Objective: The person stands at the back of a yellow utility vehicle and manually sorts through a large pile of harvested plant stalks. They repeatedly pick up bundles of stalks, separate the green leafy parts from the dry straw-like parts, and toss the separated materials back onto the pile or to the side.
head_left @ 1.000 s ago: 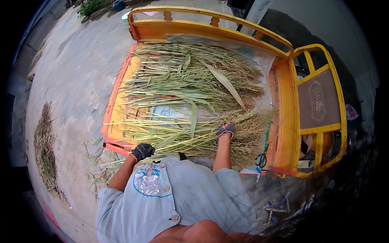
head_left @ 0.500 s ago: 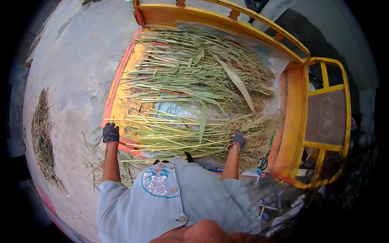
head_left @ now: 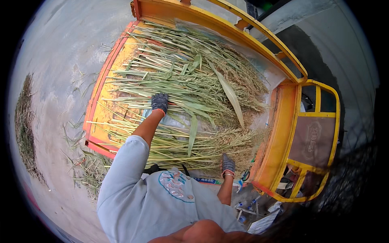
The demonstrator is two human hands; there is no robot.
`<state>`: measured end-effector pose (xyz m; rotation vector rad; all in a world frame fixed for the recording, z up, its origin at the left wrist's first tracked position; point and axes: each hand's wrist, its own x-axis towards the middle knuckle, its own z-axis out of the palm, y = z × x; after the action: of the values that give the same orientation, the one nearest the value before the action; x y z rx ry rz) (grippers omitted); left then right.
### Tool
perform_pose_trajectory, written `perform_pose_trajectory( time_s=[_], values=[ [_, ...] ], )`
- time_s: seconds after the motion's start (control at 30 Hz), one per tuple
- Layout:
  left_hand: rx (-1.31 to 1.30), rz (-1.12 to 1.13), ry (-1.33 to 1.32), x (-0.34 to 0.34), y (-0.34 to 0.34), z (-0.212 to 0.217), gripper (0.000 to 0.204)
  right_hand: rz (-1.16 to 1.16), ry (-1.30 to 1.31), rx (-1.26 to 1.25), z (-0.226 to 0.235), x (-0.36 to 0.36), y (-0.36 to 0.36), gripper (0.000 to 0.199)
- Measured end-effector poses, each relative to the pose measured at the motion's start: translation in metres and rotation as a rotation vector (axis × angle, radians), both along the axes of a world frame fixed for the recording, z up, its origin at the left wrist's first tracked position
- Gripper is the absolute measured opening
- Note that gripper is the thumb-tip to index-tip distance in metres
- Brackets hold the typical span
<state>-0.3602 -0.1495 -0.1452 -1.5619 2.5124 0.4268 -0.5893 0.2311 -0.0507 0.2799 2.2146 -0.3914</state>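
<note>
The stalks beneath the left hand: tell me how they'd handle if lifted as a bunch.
The stalks are probably fairly stiff, since their bare ends run nearly straight. The bunch may sag toward the branching seed heads, where it looks bushiest. With no tie visible, stalks near the left hand could slide apart, and crossing ones might snag.

Left hand (head_left: pixel 159 102): resting, in a dark glove, on the stems of the far stalks (head_left: pixel 178 89), its fingers partly hiding from sight.
Right hand (head_left: pixel 228 164): resting, also gloved, at the near edge of the near stalks (head_left: pixel 178 148), beside their seed heads.
Stalks: lying in rows, stems pointing left, heads pointing right.
Broad leaf (head_left: pixel 230 95): slanting across the far heads.
Yellow cart bed (head_left: pixel 125 50): holding both rows.
</note>
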Motion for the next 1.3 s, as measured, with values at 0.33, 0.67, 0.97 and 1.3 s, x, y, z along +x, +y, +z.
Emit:
perform_pose_trajectory(
  time_s=[0.33, 0.67, 0.97, 1.3],
  values=[
    [-0.086, -0.222, 0.051, 0.010, 0.014, 0.010, 0.028, 0.731, 0.441, -0.259, 0.044, 0.023, -0.005, 0.033],
    [0.024, -0.038, 0.126, -0.015, -0.008, 0.074, 0.013, 0.797, 0.396, -0.287, 0.057, 0.054, -0.027, 0.032],
    [0.040, -0.308, 0.258, 0.024, 0.055, 0.212, 0.034, -0.084, -0.127, -0.786, 0.033, 0.064, -0.046, 0.021],
    [0.062, -0.085, 0.502, 0.099, 0.187, 0.198, 0.025, -1.056, -0.481, -1.297, 0.014, 0.034, -0.051, 0.044]
  ],
)
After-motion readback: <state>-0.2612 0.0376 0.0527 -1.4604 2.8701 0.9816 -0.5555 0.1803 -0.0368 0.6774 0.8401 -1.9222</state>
